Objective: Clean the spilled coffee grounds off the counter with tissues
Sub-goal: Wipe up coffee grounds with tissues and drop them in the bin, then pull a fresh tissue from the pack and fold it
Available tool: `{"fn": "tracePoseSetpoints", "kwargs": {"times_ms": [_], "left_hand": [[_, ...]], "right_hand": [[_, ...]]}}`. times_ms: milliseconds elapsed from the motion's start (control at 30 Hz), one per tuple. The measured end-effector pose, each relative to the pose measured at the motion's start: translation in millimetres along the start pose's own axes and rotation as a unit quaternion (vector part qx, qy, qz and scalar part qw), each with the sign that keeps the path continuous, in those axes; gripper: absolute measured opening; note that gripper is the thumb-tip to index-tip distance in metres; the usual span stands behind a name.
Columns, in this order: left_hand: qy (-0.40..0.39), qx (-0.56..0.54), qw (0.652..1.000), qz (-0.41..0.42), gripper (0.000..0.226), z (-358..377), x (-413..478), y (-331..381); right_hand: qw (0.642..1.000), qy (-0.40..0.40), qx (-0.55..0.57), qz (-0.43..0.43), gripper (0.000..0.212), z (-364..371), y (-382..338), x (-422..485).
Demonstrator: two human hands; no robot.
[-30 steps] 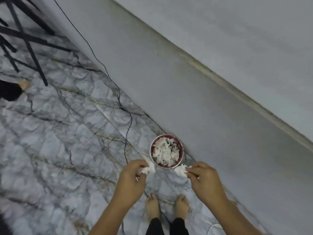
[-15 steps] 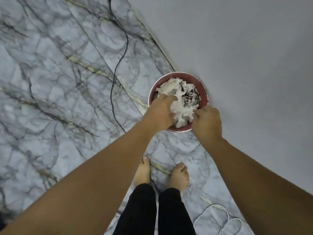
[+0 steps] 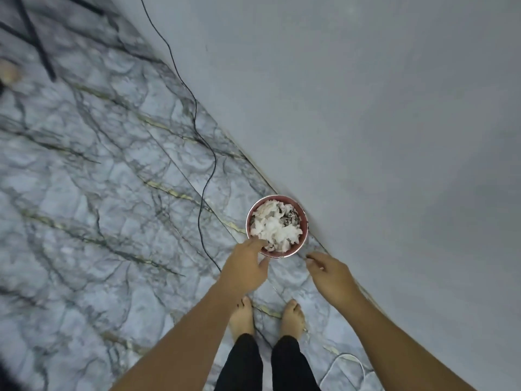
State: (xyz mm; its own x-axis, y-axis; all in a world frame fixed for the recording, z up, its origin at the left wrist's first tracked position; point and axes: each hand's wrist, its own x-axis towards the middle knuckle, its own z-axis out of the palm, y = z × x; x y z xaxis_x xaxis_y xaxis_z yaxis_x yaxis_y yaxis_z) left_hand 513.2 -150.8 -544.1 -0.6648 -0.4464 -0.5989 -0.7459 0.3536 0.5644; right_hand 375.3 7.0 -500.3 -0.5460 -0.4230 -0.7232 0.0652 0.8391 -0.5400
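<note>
Both the left hand [image 3: 244,267] and right hand [image 3: 330,275] hang slack and empty beside the bin [image 3: 284,253]; soiled tissues [image 3: 275,229] heap inside, so the discarding looks finished.

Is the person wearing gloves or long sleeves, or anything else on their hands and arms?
No. The left hand and the right hand are bare: no gloves, and no ring, watch or bracelet shows. The left forearm and the right forearm are bare too, with no sleeve in view. Lower down are black trousers and bare feet.
</note>
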Motion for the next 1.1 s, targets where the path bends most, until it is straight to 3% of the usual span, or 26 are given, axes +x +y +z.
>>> {"fn": "tracePoseSetpoints", "kwargs": {"times_ms": [100,200,467,767,1100], "left_hand": [[-0.013,-0.037,0.999,0.015,0.042,-47,-73,53],[-0.028,-0.063,0.997,0.044,0.031,-91,-141,113],[-0.067,-0.092,0.975,0.193,0.021,-138,-237,277],[-0.143,-0.022,0.926,0.349,0.025,-93,-267,480],[-0.150,-0.036,0.919,0.362,0.023,8,-245,647]], "right_hand": [[0.997,-0.011,0.075,0.035,0.025,-43,-41,-90],[0.994,0.009,0.112,0.003,0.030,-83,-74,-180],[0.967,0.162,0.171,-0.095,0.026,-183,-81,-346],[0.920,0.286,0.219,-0.151,0.026,-326,-26,-410],[0.876,0.357,0.286,-0.153,0.025,-520,83,-422]]}}
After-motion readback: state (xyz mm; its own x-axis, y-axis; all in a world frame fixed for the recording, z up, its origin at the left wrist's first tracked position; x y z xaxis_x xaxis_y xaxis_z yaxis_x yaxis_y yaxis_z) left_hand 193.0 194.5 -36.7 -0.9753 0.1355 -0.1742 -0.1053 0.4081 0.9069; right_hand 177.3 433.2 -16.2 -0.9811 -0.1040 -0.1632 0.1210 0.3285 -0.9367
